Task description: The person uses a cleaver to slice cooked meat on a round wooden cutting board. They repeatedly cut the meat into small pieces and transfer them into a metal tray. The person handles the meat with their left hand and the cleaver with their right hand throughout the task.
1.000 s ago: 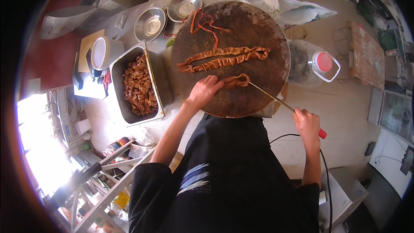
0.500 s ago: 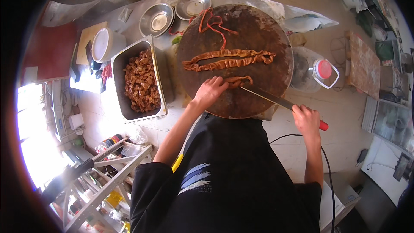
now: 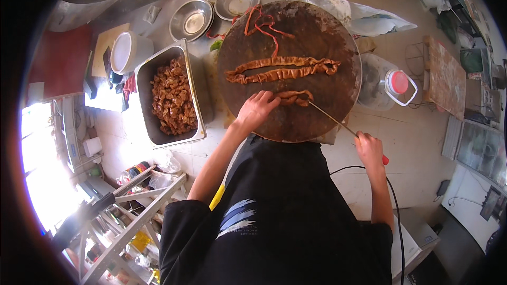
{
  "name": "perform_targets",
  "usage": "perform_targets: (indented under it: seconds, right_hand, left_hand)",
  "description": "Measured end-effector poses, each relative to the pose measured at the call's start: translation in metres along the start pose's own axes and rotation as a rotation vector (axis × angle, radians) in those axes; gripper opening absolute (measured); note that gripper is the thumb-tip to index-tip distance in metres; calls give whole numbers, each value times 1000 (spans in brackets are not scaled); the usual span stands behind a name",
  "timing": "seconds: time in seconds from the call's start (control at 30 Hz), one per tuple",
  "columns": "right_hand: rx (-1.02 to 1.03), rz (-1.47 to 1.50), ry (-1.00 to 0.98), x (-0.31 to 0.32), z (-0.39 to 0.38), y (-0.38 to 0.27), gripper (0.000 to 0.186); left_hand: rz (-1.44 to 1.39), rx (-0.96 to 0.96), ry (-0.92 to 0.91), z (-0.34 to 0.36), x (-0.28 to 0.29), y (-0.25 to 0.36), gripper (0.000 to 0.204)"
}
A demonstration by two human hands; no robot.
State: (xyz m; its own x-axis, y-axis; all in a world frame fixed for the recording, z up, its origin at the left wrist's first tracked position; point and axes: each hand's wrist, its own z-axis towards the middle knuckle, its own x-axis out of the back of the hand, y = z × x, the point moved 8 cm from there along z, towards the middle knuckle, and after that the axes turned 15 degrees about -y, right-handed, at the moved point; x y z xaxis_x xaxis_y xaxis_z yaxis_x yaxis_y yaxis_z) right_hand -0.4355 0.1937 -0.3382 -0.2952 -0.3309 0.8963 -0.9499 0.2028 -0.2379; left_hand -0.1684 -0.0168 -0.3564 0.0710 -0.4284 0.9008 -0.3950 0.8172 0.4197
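Note:
On a round dark chopping block lies a short length of brown cooked intestine. My left hand presses its fingers together on the left end of that piece. A knife with a red handle is gripped in my right hand, its blade turned nearly edge-on and its tip by the right end of the piece. Beyond both hands a long, ruffled intestine is laid out in a narrow loop. A red string trails over the far part of the block.
Left of the block stands a deep metal tray with brown cut pieces. Two metal bowls sit behind it, and a white tub is to its left. A clear jug with a red lid stands right of the block.
The knife blade has turned from showing its flat side to nearly edge-on, and its tip has shifted slightly right. My right hand has moved a little down and left. My left hand keeps its place.

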Motion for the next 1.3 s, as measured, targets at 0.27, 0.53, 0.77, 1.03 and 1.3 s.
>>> perform_targets:
  seconds: [0.27, 0.53, 0.77, 1.03, 1.3]
  right_hand:
    - [-69, 11, -6, -4, -25, 20, 4]
    - [-167, 207, 82, -11, -36, 9, 13]
    - [-275, 374, 77, -21, -39, 0, 16]
    - [-393, 466, 121, -26, -46, -14, 20]
    - [-400, 543, 187, -26, -33, -49, 19]
  left_hand:
    - [-43, 8, -51, -6, 0, -6, 53]
    - [-60, 106, -7, -2, 4, 3, 60]
    - [88, 59, 23, 45, -15, 34, 65]
    - [112, -55, 38, 67, -23, 32, 40]
    - [79, -80, 165, 64, -17, 35, 25]
